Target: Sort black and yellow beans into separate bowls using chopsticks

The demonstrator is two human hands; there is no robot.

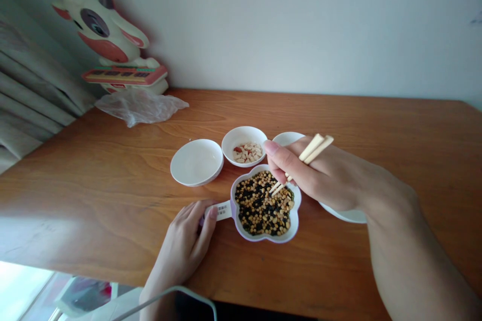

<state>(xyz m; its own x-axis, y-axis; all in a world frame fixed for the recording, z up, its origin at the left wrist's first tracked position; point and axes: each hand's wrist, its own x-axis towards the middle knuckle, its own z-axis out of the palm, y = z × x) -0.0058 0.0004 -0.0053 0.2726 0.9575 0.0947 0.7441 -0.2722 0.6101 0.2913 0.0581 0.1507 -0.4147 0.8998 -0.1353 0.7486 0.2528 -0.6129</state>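
over the wooden table [357,125], the right hand [320,173] reaches in from the right, fingers pinched around a pair of chopsticks [301,160] angled down, tips among the mixed beans [263,203] in the flower-shaped dish [295,223]. the left hand [184,246] lies low at the near edge, fingers closed lightly on the dish's short handle [223,209]. behind sit an empty white bowl [196,161] and a small bowl of pale nuts [244,146]; two more white dishes are mostly hidden under the right hand and wrist. i cannot tell whether the chopstick tips grip a bean.
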